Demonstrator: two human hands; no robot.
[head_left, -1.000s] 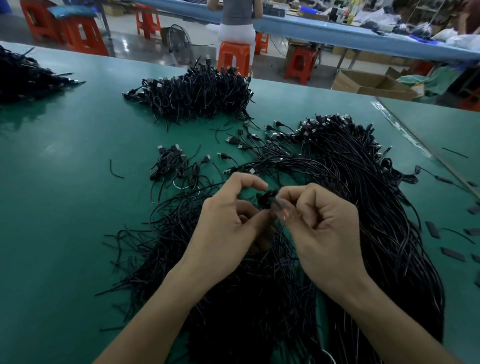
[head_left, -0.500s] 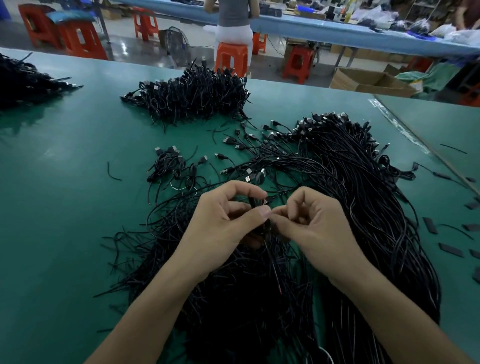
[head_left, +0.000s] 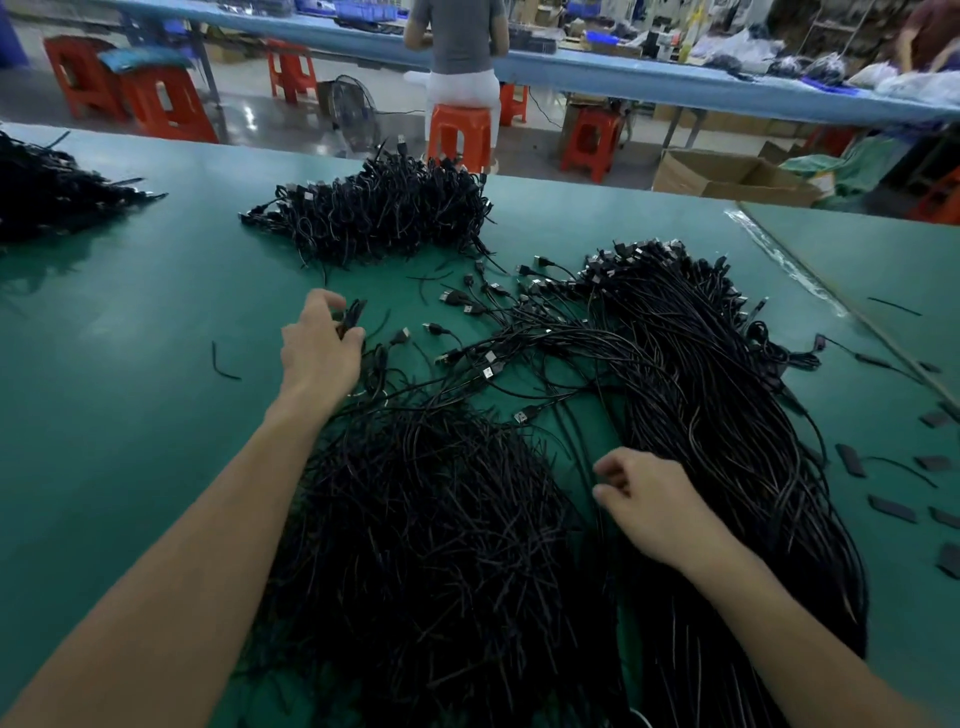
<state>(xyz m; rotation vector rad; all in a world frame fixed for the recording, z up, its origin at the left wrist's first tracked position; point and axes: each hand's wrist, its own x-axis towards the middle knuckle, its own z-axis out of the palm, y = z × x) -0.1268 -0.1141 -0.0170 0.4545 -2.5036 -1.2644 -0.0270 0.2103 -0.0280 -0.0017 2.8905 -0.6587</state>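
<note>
My left hand (head_left: 319, 348) reaches forward over the green table (head_left: 130, 364) and holds a small coiled black cable bundle (head_left: 352, 317) between thumb and fingers. My right hand (head_left: 647, 499) hovers lower, over the gap between two masses of black cables, its fingers loosely curled with nothing visible in them. A large spread of loose black USB cables (head_left: 727, 374) runs from the middle right down to the bottom edge. A tangle of short black ties or wires (head_left: 415, 545) lies under my left forearm.
A heap of bundled cables (head_left: 379, 213) sits at the table's far side, and another dark heap (head_left: 47, 192) at the far left. Small black strips (head_left: 893, 506) lie at the right. Beyond the table a person sits on an orange stool (head_left: 460, 135); a cardboard box (head_left: 727, 176) stands on the floor.
My hands have come apart. The left one has moved forward and left with the small coiled bundle; the right one has dropped back toward me over the loose cables.
</note>
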